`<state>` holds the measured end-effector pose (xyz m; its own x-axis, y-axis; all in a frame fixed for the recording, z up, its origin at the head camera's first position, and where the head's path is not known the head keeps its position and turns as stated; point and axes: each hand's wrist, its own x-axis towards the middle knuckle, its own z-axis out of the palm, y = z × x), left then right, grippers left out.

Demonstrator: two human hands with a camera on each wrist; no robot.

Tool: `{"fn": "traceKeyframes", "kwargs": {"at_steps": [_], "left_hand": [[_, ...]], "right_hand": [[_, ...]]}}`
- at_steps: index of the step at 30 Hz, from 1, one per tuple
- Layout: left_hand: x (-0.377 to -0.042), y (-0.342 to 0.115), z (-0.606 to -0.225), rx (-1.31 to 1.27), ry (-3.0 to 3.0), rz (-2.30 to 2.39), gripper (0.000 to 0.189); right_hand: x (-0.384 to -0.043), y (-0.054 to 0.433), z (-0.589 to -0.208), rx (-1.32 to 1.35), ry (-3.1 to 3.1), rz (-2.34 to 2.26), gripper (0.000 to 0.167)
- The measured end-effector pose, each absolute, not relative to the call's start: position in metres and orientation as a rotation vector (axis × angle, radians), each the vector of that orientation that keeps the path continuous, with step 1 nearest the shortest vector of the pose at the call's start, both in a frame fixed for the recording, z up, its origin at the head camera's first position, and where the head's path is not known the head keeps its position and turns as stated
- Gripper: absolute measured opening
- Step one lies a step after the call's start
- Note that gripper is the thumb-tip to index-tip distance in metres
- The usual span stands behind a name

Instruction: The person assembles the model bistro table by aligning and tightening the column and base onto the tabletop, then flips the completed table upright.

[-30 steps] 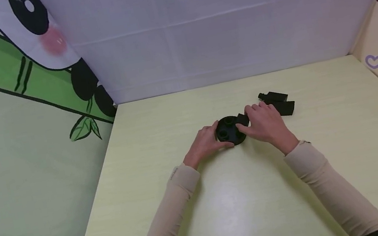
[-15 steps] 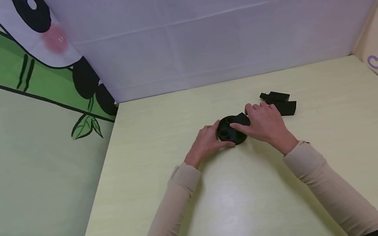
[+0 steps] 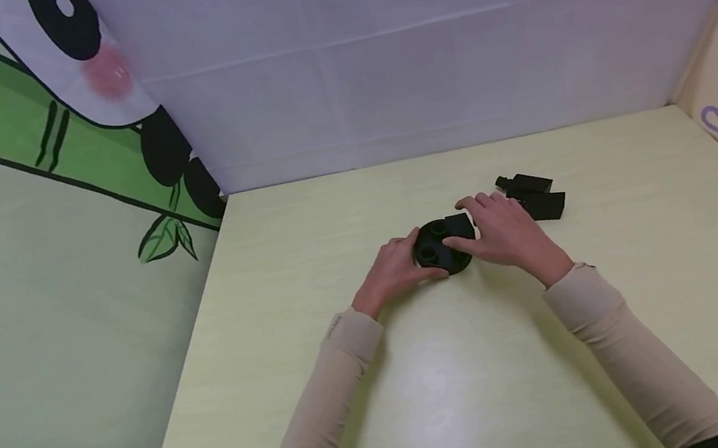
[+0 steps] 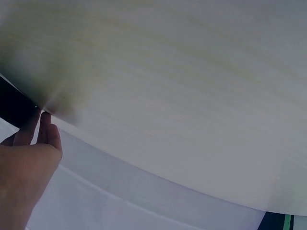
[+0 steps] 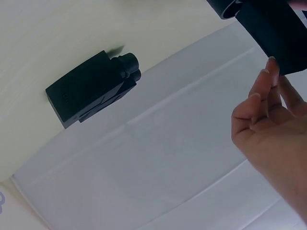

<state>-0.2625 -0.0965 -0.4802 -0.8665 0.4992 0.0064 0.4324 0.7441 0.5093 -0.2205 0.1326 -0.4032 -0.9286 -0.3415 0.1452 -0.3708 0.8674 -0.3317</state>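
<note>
A round black base point(image 3: 453, 259) with circular recesses in its top sits on the table. My left hand point(image 3: 395, 267) grips its left rim, thumb at the near side and fingers at the far side. In the left wrist view, the left hand point(image 4: 31, 160) holds the base's dark edge point(image 4: 17, 103). A black rectangular block point(image 3: 458, 226) stands over the right part of the base, and my right hand point(image 3: 508, 231) pinches it. From the right wrist, the fingertips of the right hand point(image 5: 273, 115) touch the lower end of this block point(image 5: 276, 36); its seating is hidden.
Two similar black blocks point(image 3: 542, 206) with short round ends lie side by side just beyond the right hand, also visible in the right wrist view point(image 5: 88, 88). A lilac cloth wall point(image 3: 414, 86) rises behind the pale table point(image 3: 342, 211).
The block has turned slightly on the base and looks straighter. My right thumb and fingers have shifted on it, while the left hand keeps its grip on the base.
</note>
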Motion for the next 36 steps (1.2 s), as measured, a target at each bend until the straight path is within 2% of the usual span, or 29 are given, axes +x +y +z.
{"fn": "traceKeyframes", "kwargs": {"at_steps": [5, 9, 15, 24, 28, 32, 36], "left_hand": [[-0.2629, -0.0955, -0.4803, 0.761, 2.810, 0.780, 0.095], [-0.2639, -0.0945, -0.4805, 0.765, 2.810, 0.767, 0.096], [-0.2640, -0.0944, -0.4808, 0.770, 2.803, 0.779, 0.095], [-0.2626, -0.0946, -0.4811, 0.754, 2.808, 0.766, 0.097], [-0.2619, -0.0939, -0.4800, 0.742, 2.798, 0.766, 0.097], [-0.2614, -0.0930, -0.4792, 0.744, 2.804, 0.749, 0.097], [-0.2615, -0.0929, -0.4793, 0.750, 2.824, 0.723, 0.095]], "right_hand": [[-0.2208, 0.1348, -0.4037, 0.569, -2.959, 0.549, 0.055], [-0.2214, 0.1347, -0.4031, 0.536, -2.960, 0.539, 0.058], [-0.2219, 0.1337, -0.4029, 0.485, -2.967, 0.531, 0.052], [-0.2227, 0.1312, -0.4063, 0.416, -2.936, 0.574, 0.051], [-0.2226, 0.1319, -0.4076, 0.384, -2.940, 0.590, 0.059], [-0.2236, 0.1332, -0.4077, 0.460, -2.961, 0.615, 0.066], [-0.2252, 0.1346, -0.4085, 0.591, -2.970, 0.618, 0.062]]}}
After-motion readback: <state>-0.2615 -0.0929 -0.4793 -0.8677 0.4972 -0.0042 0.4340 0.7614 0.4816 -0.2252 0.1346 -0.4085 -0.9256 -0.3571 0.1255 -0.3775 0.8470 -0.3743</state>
